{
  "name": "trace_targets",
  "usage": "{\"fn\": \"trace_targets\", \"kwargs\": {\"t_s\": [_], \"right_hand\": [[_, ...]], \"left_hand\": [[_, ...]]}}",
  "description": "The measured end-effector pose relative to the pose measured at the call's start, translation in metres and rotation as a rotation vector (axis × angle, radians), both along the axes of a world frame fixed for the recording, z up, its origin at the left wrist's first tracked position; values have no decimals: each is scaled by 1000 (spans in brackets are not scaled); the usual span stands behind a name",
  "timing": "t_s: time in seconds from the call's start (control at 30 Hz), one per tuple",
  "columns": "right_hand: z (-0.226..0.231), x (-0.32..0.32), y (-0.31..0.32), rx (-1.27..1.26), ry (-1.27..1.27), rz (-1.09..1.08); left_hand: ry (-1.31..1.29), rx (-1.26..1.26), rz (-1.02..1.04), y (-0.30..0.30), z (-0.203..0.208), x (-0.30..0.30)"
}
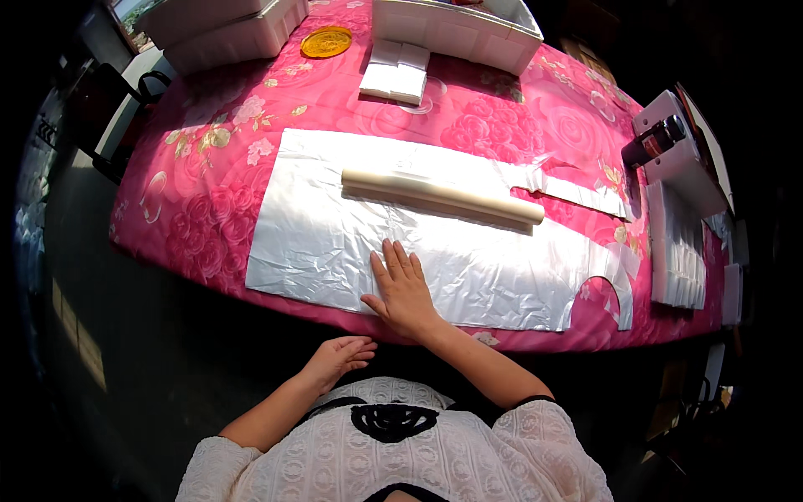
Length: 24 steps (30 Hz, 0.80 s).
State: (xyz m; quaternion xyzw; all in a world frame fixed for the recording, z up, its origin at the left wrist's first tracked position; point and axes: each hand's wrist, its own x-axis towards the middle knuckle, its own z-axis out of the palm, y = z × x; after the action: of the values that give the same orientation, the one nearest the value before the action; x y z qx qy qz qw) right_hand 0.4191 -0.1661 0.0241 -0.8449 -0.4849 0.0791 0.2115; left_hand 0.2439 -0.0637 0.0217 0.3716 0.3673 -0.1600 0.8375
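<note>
White plastic bag (326, 226) flat beneath the right hand (401, 293)

The crinkled bag lies spread on the pink, rose-printed worktop (163, 230). The right hand rests palm-down over its near edge, fingers slightly spread, thumb apart. The left hand (337, 360) hangs just off that edge, fingers loosely bent and close together. A smooth, cream-coloured cylinder (442, 199) lies lengthwise on the bag. Beyond the bag sit folded white sheets (395, 74) and a round amber disc (326, 42).

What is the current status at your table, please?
Right hand open, palm down on bag. Left hand off bag, near table edge, nothing seen in it. Rod lying across bag.
</note>
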Motion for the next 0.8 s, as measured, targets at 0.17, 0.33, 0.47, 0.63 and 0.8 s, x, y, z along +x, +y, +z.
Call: {"fn": "trace_targets", "kwargs": {"t_s": [0.17,0.33,0.47,0.63,0.8], "right_hand": [[5,-58,-6,39,161,235],[32,-17,-19,40,41,407],[48,34,-23,210,191,420],[39,164,3,526,523,-290],[12,270,6,379,-65,-542]], "left_hand": [[-14,149,30,2,-20,0],[-223,1055,-546,17,33,16],[-400,1047,-314,23,46,21],[-393,1020,-191,27,44,18],[-397,967,-257,20,46,18]]}}
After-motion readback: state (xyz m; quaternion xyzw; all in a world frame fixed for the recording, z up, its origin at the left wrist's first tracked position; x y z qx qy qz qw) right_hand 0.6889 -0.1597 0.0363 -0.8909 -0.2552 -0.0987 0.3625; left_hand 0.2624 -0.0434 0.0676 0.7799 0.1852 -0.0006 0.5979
